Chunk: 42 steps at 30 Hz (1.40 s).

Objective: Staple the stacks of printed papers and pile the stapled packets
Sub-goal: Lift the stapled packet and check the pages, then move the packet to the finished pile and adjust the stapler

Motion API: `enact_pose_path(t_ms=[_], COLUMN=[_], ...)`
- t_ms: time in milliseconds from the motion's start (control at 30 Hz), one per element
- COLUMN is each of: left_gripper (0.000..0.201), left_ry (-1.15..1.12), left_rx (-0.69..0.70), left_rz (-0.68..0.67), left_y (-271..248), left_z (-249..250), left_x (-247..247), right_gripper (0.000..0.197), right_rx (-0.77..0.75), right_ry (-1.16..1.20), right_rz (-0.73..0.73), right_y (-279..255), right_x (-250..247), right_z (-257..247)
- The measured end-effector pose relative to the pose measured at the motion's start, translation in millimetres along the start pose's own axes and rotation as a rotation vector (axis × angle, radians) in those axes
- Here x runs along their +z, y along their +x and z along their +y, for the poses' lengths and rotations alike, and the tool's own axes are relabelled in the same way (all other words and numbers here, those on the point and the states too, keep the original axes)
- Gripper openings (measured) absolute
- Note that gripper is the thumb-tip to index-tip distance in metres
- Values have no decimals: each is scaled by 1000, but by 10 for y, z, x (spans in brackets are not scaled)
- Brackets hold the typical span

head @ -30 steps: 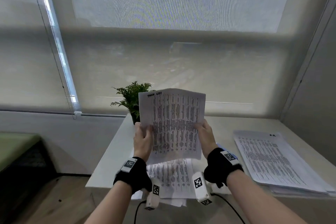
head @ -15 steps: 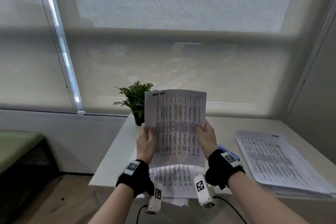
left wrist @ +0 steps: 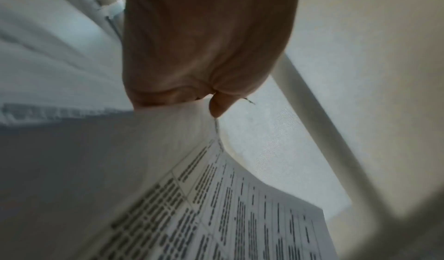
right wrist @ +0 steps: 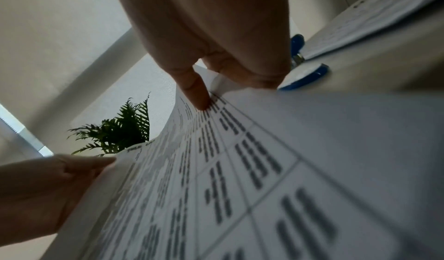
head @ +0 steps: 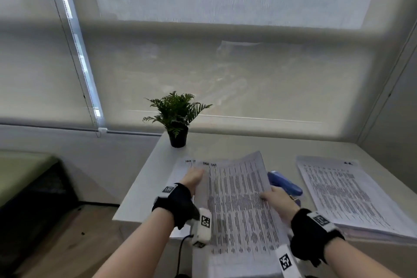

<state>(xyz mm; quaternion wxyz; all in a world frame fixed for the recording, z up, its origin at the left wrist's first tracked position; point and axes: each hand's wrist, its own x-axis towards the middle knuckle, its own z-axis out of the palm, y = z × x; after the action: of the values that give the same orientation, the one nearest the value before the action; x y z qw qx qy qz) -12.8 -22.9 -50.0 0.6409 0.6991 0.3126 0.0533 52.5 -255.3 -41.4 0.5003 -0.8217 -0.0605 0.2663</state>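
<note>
I hold a stack of printed papers [head: 237,198] tilted low over the white table [head: 146,178], between both hands. My left hand [head: 194,179] pinches the stack's left edge near its top; in the left wrist view the left hand [left wrist: 204,97] closes on the printed papers [left wrist: 216,207]. My right hand [head: 274,198] grips the right edge, and the right wrist view shows its thumb [right wrist: 194,91] pressed on the printed papers [right wrist: 240,169]. A blue stapler [head: 285,184] lies on the table just right of the stack, also seen as the blue stapler [right wrist: 305,74]. More printed sheets [head: 187,162] lie underneath.
A thick pile of printed paper [head: 345,194] lies on the table's right side. A small potted fern [head: 177,117] stands at the back left corner. Window blinds fill the wall behind. The floor and a dark bench [head: 27,187] are left of the table.
The stack, held upright in front of me before, has come down and tilted flat toward the table. The view has dropped with it, uncovering the stapler and the fern.
</note>
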Motion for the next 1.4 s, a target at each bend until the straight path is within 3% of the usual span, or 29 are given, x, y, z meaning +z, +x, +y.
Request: enact_pose_path(t_ms=[67, 133, 233, 333, 433, 533, 667, 733, 833, 900, 967, 1133, 1233, 1300, 1400], left_gripper=[46, 40, 39, 44, 42, 28, 36, 39, 38, 36, 36, 34, 36, 38, 33], left_ry=[75, 176, 292, 329, 357, 361, 349, 365, 381, 370, 377, 342, 320, 337, 317], left_rx=[-69, -72, -73, -108, -66, -2, 7, 20, 56, 69, 84, 99, 113, 124, 144], left_rz=[24, 52, 59, 97, 102, 102, 146, 154, 159, 162, 152, 142, 139, 139, 123], left_y=[157, 34, 73, 61, 97, 162, 202, 194, 202, 204, 199, 189, 172, 162, 165], left_z=[-43, 46, -24, -57, -61, -114, -212, -235, -290, -320, -332, -349, -341, -338, -362], left_x=[47, 100, 188, 255, 221, 165, 139, 144, 145, 140, 135, 131, 129, 124, 117], right_gripper=[11, 11, 20, 32, 35, 32, 12, 14, 39, 53, 55, 39, 40, 27, 16], right_rx=[62, 46, 18, 68, 92, 97, 41, -71, -109, 28, 115, 162, 56, -70, -143], right_ry=[17, -32, -116, -167, -211, -230, -546, -796, -1010, -1066, -1040, -922, -570, -346, 115], right_rz=[-19, 12, 98, 82, 90, 128, 121, 245, 450, 402, 329, 225, 338, 396, 222], right_y=[43, 146, 314, 508, 654, 611, 313, 217, 274, 377, 490, 607, 618, 635, 639], right_x=[7, -7, -21, 14, 26, 53, 10, -103, -305, -406, -443, -431, -501, -454, -125], right_z=[63, 88, 110, 202, 247, 190, -90, -296, -424, -351, -225, -184, -482, -732, -1043])
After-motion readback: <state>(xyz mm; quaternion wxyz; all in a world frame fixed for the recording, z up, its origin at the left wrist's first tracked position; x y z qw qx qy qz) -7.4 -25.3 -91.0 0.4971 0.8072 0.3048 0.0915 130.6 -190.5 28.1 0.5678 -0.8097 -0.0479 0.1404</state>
